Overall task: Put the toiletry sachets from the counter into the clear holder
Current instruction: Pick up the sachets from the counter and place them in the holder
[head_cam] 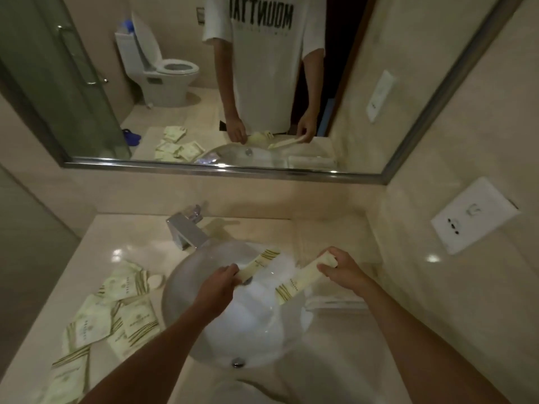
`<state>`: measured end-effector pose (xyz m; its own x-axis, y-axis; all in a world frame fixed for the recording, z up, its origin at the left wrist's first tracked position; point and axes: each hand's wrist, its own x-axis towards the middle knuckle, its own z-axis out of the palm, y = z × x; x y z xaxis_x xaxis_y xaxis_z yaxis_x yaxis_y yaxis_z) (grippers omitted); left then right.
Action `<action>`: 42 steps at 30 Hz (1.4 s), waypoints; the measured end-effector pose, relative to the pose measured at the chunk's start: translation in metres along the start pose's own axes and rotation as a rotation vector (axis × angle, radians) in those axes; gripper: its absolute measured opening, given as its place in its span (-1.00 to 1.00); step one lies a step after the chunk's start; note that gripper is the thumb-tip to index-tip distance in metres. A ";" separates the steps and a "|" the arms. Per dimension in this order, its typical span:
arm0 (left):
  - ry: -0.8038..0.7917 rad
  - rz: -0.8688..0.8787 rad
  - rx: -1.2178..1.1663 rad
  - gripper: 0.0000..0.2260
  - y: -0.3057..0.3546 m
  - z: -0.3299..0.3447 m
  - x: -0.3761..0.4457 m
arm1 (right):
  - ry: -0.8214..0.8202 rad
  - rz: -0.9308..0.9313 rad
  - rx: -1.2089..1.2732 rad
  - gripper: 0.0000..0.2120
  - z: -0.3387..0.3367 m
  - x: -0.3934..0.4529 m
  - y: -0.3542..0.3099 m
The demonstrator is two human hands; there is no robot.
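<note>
Several pale green toiletry sachets [113, 313] lie scattered on the counter left of the sink. My left hand [220, 284] grips one narrow sachet [259, 265] by its lower end, above the basin. My right hand [338, 268] pinches the upper end of a second, longer sachet [300, 282], which slants down over the basin's right side. A clear holder [335, 304] is faintly visible on the counter right of the sink, below my right hand; its outline is hard to make out.
A glass basin [186, 275] fills the middle of the counter, with a chrome faucet [186, 228] behind it. A small round soap [156, 280] lies by the sachets. A mirror [87, 83] hangs above; a wall socket [472, 217] is at right.
</note>
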<state>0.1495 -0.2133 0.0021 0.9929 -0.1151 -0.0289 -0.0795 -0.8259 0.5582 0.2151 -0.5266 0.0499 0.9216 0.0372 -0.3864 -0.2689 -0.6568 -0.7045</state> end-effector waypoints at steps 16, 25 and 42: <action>-0.098 0.044 0.127 -0.93 0.058 0.035 0.046 | 0.238 0.180 0.036 -0.82 -0.037 0.025 0.103; -0.175 0.019 0.186 -0.94 0.062 0.047 0.057 | 0.229 0.196 -0.014 -0.72 -0.017 0.044 0.137; -0.264 0.031 0.175 -0.88 0.079 0.063 0.076 | 0.168 0.036 -0.275 -0.77 -0.011 0.053 0.165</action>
<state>0.2134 -0.3219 -0.0085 0.9344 -0.2621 -0.2411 -0.1461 -0.8995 0.4118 0.2225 -0.6413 -0.0805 0.9523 -0.0997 -0.2884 -0.2376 -0.8354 -0.4957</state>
